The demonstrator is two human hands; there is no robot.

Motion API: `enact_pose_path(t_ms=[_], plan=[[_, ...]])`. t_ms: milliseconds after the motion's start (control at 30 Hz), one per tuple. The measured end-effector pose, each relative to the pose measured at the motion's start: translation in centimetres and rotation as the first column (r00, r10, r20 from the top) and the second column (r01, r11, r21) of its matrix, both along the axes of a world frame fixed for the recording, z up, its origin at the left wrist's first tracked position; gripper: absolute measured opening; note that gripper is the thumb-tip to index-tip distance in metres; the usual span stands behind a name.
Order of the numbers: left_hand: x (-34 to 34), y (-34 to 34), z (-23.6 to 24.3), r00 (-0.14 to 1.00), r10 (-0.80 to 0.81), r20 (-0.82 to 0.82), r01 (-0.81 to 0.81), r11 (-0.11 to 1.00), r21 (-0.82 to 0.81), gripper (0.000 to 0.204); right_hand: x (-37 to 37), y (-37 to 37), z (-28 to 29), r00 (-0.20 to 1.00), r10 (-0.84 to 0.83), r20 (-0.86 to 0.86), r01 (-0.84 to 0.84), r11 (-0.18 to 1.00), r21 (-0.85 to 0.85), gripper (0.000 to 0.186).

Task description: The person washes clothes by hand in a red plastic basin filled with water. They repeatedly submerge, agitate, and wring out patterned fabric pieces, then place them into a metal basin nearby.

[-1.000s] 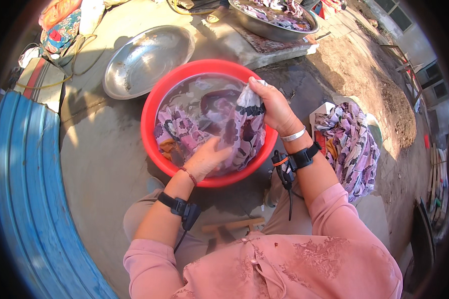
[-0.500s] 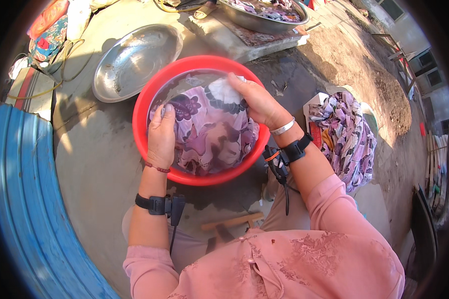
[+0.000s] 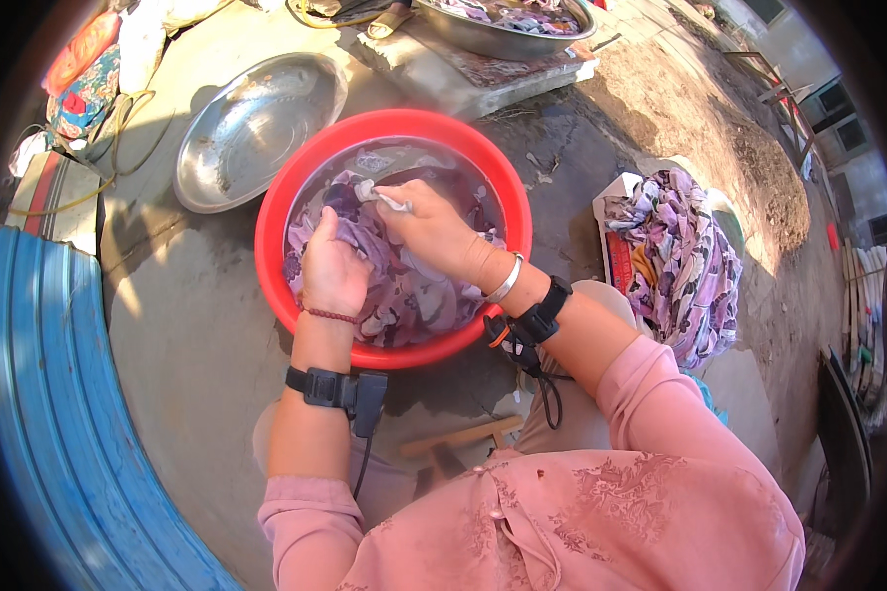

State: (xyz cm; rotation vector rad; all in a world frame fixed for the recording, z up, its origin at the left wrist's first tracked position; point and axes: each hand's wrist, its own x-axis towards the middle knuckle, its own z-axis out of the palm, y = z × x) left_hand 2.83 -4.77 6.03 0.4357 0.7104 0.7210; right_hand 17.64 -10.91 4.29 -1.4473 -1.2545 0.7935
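at 11 o'clock, a round red basin (image 3: 404,357) holds water (image 3: 442,161), crumpled floral cloth (image 3: 399,300); right hand (image 3: 424,222) pinches it, left hand (image 3: 335,276) grip unclear.

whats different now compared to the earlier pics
Since half a second ago, the right hand has swung left across the tub toward the left hand, pinching a bunched bit of cloth. The left hand has turned its palm up; its grip is unclear. The cloth, earlier spread between the hands, is now bunched. The tub, metal basin and side pile stayed put.
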Motion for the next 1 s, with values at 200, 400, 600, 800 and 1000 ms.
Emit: enact_pose_path(t_ms=[200, 400, 600, 800, 1000], plan=[[1.4, -2.4, 1.0, 0.973, -0.133, 0.188, 0.135, 0.991, -0.001, 0.052, -0.6, 0.4, -0.7, 0.907, -0.211, 0.363, 0.184, 0.977, 0.108, 0.033], [0.4, -1.3, 0.6, 0.968, -0.170, 0.184, 0.171, 0.985, 0.007, 0.051, 0.8, 1.5, -0.1, 1.000, 0.022, 0.016, -0.024, 0.994, 0.102, 0.039], [1.0, -1.9, 0.6, 0.963, -0.194, 0.186, 0.179, 0.979, 0.097, 0.051, -0.7, 0.9, -1.3, 0.965, -0.005, 0.261, -0.033, 0.989, 0.143, 0.047], [0.8, -1.8, 0.9, 0.966, -0.221, 0.134, 0.214, 0.975, 0.067, 0.051, -0.7, 1.0, -0.6, 0.999, -0.018, 0.051, 0.011, 0.990, 0.143, 0.045], [1.4, -2.1, 0.2, 0.968, -0.215, 0.127, 0.200, 0.972, 0.124, 0.048, -0.6, 1.0, -1.4, 0.986, -0.046, 0.162, 0.020, 0.986, 0.163, 0.046]])
